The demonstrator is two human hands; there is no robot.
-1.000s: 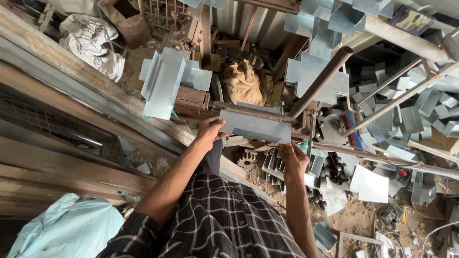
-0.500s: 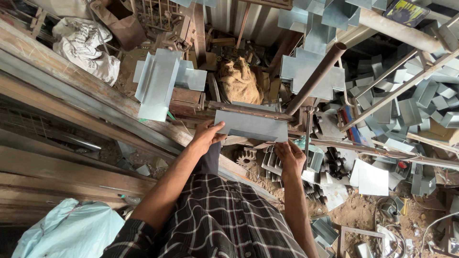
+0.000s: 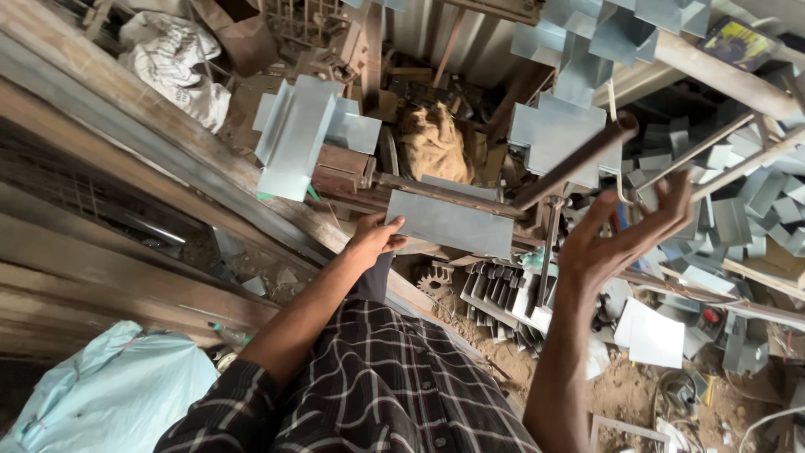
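At far left a pale blue sack (image 3: 101, 394) lies low by long rusty beams (image 3: 126, 168). Above them sits a folded metal piece (image 3: 293, 138), and a white bag (image 3: 176, 63) lies near the top corner. The left hand (image 3: 373, 239) grips the left edge of a flat grey sheet (image 3: 449, 222); its fingers (image 3: 392, 225) are closed on that edge, thumb over the top face. The sheet lies across a rusty machine bar (image 3: 436, 191), just right of the hand, with a burlap sack (image 3: 432, 143) behind it. Below the sheet, a gear (image 3: 433, 281) and a stack of bent pieces (image 3: 499, 298) rest on sandy ground. The right hand (image 3: 616, 239) is raised clear of the sheet, fingers (image 3: 671, 201) spread wide apart, holding nothing, just below a slanting lever (image 3: 579, 159). Further right, heaps of offcuts (image 3: 738, 210) cover the floor.
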